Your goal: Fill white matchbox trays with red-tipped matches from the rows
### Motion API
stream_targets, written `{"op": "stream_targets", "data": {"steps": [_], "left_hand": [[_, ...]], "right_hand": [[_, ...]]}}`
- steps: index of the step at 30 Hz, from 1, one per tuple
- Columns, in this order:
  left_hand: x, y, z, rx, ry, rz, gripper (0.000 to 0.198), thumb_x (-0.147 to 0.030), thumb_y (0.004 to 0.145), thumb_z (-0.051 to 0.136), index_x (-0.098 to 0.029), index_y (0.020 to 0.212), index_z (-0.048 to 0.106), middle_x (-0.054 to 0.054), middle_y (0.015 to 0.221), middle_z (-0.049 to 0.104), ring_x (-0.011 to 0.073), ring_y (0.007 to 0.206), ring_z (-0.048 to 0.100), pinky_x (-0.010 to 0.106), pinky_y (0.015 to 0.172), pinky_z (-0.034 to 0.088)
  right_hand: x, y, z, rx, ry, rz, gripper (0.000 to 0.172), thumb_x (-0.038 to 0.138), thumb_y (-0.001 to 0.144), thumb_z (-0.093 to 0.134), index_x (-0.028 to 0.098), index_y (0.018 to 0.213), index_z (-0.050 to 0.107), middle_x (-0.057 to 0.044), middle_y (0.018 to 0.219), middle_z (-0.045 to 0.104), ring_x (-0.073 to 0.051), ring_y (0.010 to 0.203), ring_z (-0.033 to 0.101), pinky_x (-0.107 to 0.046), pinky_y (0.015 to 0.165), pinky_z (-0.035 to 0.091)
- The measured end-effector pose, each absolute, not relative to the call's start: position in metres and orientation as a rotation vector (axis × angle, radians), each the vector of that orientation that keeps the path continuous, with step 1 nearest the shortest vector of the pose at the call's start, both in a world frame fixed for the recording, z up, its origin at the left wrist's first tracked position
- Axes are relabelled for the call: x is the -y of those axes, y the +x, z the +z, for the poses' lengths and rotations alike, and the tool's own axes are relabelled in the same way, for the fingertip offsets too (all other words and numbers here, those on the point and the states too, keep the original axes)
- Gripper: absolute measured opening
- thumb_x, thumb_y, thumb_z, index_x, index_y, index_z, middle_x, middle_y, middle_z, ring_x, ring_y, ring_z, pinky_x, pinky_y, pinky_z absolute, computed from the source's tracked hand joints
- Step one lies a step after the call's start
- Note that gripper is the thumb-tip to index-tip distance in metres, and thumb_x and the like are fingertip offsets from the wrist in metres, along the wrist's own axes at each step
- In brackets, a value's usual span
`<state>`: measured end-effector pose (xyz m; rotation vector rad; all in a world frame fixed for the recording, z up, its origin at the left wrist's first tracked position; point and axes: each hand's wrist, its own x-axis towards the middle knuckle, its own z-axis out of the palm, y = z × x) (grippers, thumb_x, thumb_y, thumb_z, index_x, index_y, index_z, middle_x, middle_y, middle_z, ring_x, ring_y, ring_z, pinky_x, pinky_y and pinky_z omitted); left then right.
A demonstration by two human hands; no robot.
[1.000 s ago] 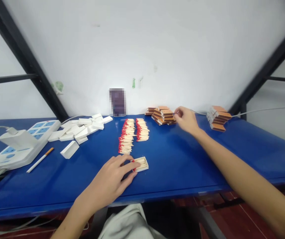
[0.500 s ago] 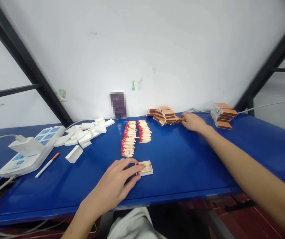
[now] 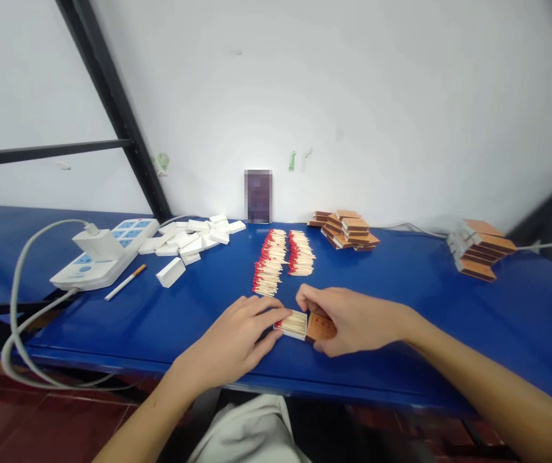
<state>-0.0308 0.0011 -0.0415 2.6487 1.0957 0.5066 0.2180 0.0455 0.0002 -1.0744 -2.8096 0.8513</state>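
Matchbox tray [image 3: 295, 324], lower centre: likely light, crushable; hold by sides. Left fingers [image 3: 272, 317] clamped on tray, right fingers [image 3: 329, 348] on cover [image 3: 320, 327].

wearing pale grey, creased cloth [image 3: 255, 432] at 6 o'clock | bare left hand [image 3: 243, 333], left forearm [image 3: 160, 402] | bare right hand [image 3: 360, 321], right forearm [image 3: 478, 373]

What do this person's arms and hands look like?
The left forearm and right forearm are bare, with no sleeves in view. The left hand and right hand wear no gloves, and no rings, watch or bracelet show.
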Motion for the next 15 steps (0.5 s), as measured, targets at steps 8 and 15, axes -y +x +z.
{"op": "stream_targets", "data": {"steps": [8,15], "left_hand": [[-0.002,-0.032,-0.043,-1.153,2.66,0.525,0.036,-0.026,0.103,0.047,-0.032,0.139,0.052,0.004,0.124,0.062,0.0239,0.112,0.061,0.043,0.1,0.047],[-0.004,-0.033,-0.045,-1.163,2.621,0.582,0.034,-0.027,0.101,0.051,-0.029,0.135,0.055,0.004,0.127,0.062,0.0233,0.116,0.06,0.04,0.103,0.047]], "right_hand": [[-0.047,0.222,-0.008,2.761,-1.01,0.813,0.045,0.031,0.073,0.071,0.025,0.108,0.043,0.006,0.079,0.05,-0.012,0.068,0.048,-0.024,0.06,0.034],[-0.054,0.225,-0.013,2.727,-0.975,0.594,0.055,0.037,0.075,0.076,0.022,0.124,0.053,0.0,0.093,0.061,-0.016,0.079,0.057,-0.029,0.076,0.044]]}}
